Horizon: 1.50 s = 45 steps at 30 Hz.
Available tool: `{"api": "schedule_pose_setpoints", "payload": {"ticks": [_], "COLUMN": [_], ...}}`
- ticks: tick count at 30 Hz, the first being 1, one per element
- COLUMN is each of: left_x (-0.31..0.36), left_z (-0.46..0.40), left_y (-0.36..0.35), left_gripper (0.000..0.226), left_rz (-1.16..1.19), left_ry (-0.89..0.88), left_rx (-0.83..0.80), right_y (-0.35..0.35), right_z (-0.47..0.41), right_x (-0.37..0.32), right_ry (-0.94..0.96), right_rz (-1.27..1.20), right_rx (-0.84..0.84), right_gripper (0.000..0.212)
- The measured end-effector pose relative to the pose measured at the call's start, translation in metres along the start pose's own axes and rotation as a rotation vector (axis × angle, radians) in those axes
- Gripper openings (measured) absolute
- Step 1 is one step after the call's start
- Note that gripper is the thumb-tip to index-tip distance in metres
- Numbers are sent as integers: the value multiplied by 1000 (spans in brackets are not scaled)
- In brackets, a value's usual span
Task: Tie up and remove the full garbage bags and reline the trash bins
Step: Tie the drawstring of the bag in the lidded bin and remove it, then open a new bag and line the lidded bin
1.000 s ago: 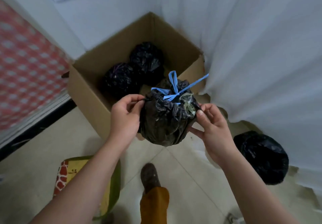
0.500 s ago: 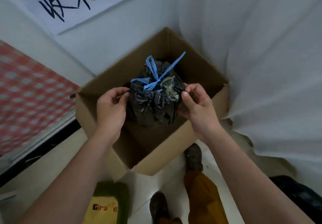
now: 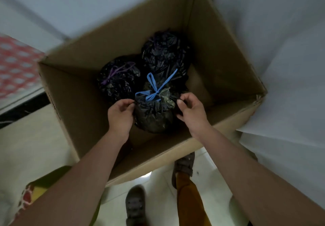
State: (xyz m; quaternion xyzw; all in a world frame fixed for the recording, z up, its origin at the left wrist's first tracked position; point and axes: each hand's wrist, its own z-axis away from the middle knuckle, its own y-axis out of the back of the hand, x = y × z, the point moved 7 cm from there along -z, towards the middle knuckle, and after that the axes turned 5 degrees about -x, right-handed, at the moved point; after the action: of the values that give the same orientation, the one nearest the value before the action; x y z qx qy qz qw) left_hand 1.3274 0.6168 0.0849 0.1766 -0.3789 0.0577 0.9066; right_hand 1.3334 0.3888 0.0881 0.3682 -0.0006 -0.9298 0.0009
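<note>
A full black garbage bag (image 3: 153, 115), tied with a blue drawstring bow (image 3: 155, 88), is low inside an open cardboard box (image 3: 228, 71). My left hand (image 3: 120, 115) pinches the bag's left side near the top. On the bag's right side my right hand (image 3: 192, 110) pinches the plastic. Two more tied black bags lie deeper in the box: one with a purple tie (image 3: 117, 78) at the left, another (image 3: 165, 51) behind it to the right.
The box stands on a pale tiled floor against a white wall, with white cloth (image 3: 281, 85) draped on its right. A red patterned surface (image 3: 15, 67) is at the left. My shoes (image 3: 135, 206) and a green and yellow object (image 3: 40, 189) are below.
Both hands have carried the blue-tied bag from in front of the box, over its rim and down inside, beside the two other bags. The view has tilted down over the box.
</note>
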Motion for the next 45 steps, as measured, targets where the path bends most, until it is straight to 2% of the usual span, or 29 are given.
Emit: {"api": "schedule_pose_setpoints", "payload": {"ticks": [4,7,10,11,13,15,18,23,29,34,39,45], "left_x": [-15,-13,-5,-1,5,13,23,29,9,-35,-98,-177], "left_z": [-19,-29,-35,-34,-30,-18,4,53,136,223,303,392], "left_y": [-9,-11,-6,-6,-8,-13,-20,-30,-44,-41,-22,-42], "left_gripper": [24,27,13,13,39,63,77,78,81,83,79,74], "left_rz": [-75,-214,-424,-529,-769,-996,-1197,-1360,-1454,-1502,-1626,-1661], "left_ry": [15,-22,-86,-122,-195,-283,-393,-589,-767,-946,-955,-1059], "left_rx": [3,29,57,40,-21,-46,-70,-127,-200,-343,-488,-688], "right_y": [4,4,1,0,0,-1,-2,4,22,45,60,83], "right_z": [-28,-40,-40,-38,-30,-18,4,57,141,233,340,442], "right_x": [24,30,23,18,11,6,5,17,57,117,196,298], "right_ry": [-74,-85,-29,14,84,123,154,244,224,110,-37,-213], "right_rz": [34,57,149,225,463,735,902,1133,1121,935,751,652], "right_rx": [24,32,-13,-39,-65,-35,0,151,314,507,608,690], "right_gripper": [25,23,19,29,64,87,96,88,84,76,75,74]}}
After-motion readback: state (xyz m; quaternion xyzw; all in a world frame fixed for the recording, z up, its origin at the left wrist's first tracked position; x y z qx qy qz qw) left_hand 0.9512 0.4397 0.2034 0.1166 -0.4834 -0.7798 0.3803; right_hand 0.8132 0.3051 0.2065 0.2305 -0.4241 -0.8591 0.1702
